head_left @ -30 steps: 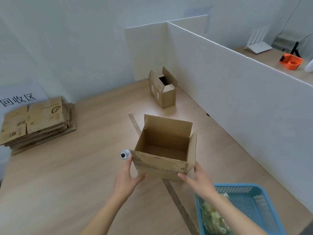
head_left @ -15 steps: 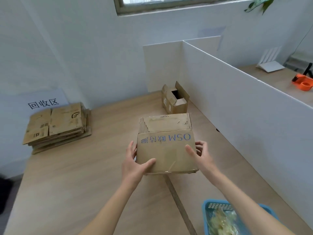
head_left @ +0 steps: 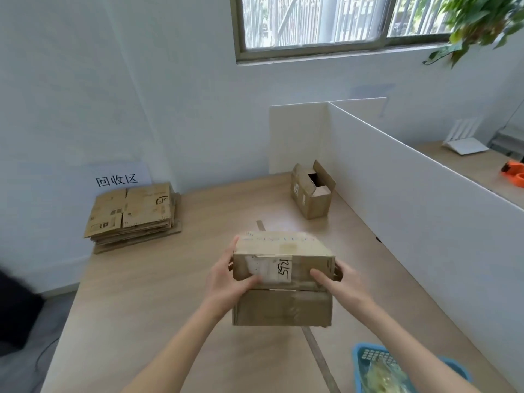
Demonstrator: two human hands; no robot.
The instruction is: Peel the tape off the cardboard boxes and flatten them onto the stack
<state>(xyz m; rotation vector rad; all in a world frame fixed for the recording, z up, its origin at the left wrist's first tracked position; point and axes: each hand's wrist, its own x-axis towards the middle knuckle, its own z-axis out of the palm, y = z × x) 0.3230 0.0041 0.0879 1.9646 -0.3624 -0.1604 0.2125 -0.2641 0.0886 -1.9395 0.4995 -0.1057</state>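
I hold a cardboard box (head_left: pixel 282 304) above the wooden table (head_left: pixel 147 307), turned so its taped bottom faces me. A white shipping label (head_left: pixel 269 268) and clear tape run across that face. My left hand (head_left: pixel 226 276) grips the box's left side, thumb on the label. My right hand (head_left: pixel 337 282) grips the right side, thumb on the taped face. A stack of flattened boxes (head_left: pixel 133 217) lies at the table's far left, below a paper sign on the wall. A second, smaller box (head_left: pixel 313 191) stands open at the far end.
A white partition (head_left: pixel 411 199) walls off the table's right side. A blue basket (head_left: pixel 402 367) holding crumpled tape sits at the near right corner. A seam strip (head_left: pixel 320 361) runs down the tabletop. Beyond the partition lies an orange tape dispenser (head_left: pixel 513 173).
I lifted the open box off the table and rolled it over, first showing its printed side, now its taped, labelled bottom. My head tilted up, bringing the window into view.
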